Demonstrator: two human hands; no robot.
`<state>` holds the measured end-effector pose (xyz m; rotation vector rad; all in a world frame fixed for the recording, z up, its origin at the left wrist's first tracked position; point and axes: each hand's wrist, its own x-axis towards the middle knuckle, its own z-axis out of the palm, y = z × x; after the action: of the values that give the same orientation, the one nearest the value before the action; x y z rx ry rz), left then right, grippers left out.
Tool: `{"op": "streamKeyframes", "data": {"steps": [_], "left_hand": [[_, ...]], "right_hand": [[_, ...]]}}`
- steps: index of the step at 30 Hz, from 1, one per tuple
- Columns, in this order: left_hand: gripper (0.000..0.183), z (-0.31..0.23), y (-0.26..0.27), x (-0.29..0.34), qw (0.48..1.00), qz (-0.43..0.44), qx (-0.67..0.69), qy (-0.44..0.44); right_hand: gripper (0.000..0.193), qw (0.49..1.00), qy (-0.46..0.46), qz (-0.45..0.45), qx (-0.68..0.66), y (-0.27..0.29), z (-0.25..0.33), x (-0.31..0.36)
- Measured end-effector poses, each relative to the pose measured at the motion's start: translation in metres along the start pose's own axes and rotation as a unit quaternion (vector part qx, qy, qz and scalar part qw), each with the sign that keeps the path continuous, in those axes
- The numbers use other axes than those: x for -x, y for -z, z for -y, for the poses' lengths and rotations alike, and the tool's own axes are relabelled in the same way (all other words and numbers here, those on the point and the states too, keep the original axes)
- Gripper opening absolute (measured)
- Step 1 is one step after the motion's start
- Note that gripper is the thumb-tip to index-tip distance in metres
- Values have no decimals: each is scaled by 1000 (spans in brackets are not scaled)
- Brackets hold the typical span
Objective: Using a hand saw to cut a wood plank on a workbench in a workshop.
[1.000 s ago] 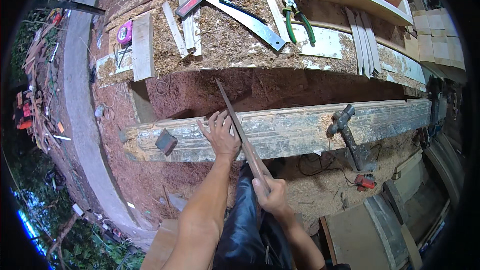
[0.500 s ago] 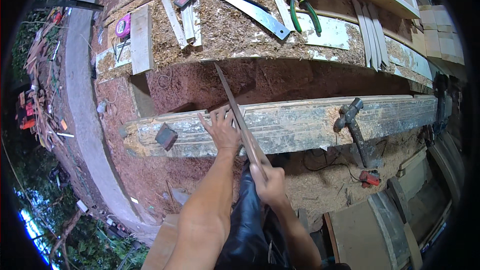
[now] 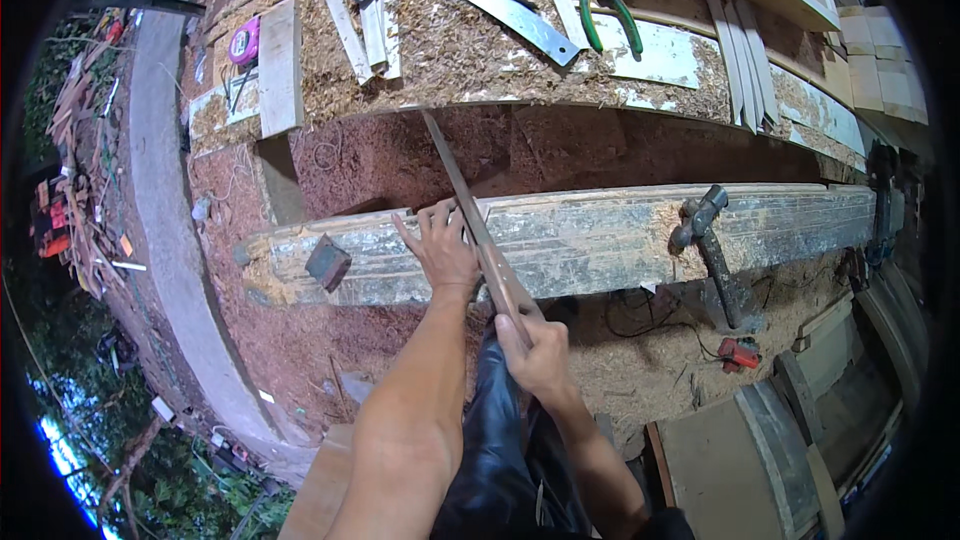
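My left hand [image 3: 447, 252] lies on the worn timber beam [image 3: 590, 240], its fingers spread toward the far edge. What may be under the fingertips is hidden. Just to its right, my right hand [image 3: 538, 352] is closed around the near end of a handsaw [image 3: 466, 198]. The saw appears almost edge-on, its long narrow blade slanting away to the left across the beam. Its tip reaches close to the near edge of the far workbench. A small dark block [image 3: 328, 264] rests on the beam left of my left hand.
A hammer [image 3: 712, 230] lies over the beam's right part. Across the gap, the shaving-covered bench [image 3: 460, 50] carries a try square [image 3: 500, 10], green-handled pliers [image 3: 610, 10], a pink tape measure [image 3: 244, 40] and wood strips [image 3: 735, 60]. A red tool [image 3: 739, 355] sits on the ground.
The whole scene sits slightly higher in the picture. My hands and the saw keep nearly the same place against the beam.
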<state>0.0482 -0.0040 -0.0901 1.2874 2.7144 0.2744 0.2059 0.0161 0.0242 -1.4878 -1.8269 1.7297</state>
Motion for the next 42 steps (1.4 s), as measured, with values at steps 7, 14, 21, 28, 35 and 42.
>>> {"op": "streamKeyframes", "data": {"steps": [7, 14, 21, 28, 35, 42], "left_hand": [[25, -13, 5, -5, 999, -2, 39, 7], [21, -6, 9, -2, 1000, 20, 9, 2], [26, -12, 11, -2, 999, 19, 27, 7], [24, -7, 11, -1, 1000, 23, 2, -2], [18, -17, 12, -7, 1000, 4, 19, -4], [18, -2, 2, -1, 1000, 1, 16, -8]], "right_hand": [[40, 993, -114, -2, -32, 46, 15, 87], [39, 998, -49, 21, -28, 13, 26, 0], [39, 995, -92, 6, -39, 39, 29, 75], [36, 999, -48, 6, 2, 12, 22, 5], [35, 994, -88, 1, -67, 44, 38, 76], [37, 996, -84, 12, -12, 16, 28, 19]]}}
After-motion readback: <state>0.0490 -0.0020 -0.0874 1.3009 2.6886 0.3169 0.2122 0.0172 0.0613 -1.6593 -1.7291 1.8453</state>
